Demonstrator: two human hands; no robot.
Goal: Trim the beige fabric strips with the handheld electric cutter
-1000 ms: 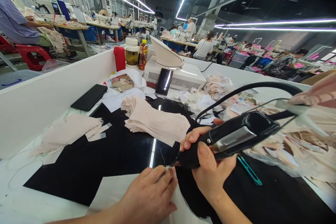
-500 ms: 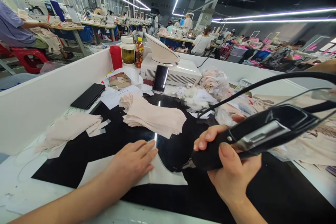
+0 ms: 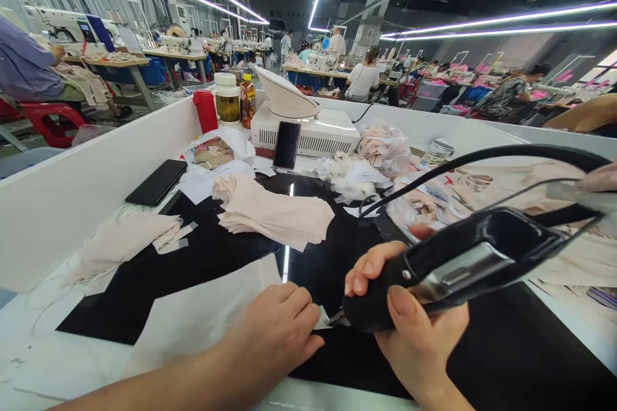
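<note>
Cloth [image 3: 202, 308] lay under my left hand [image 3: 279, 321], pinch unclear; right hand [image 3: 417, 331] clasped black tool [image 3: 482, 250]; slack risked snagging.

Black handheld tool [image 3: 482, 257] in the right grip [image 3: 418, 337], left grip [image 3: 282, 327] on pale cloth [image 3: 207, 298]

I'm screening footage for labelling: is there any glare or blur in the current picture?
Head view: a bright reflection streaks the black mat; head view: the left hand looks slightly soft; head view: the tool's metal panel shows pale highlights.
</note>
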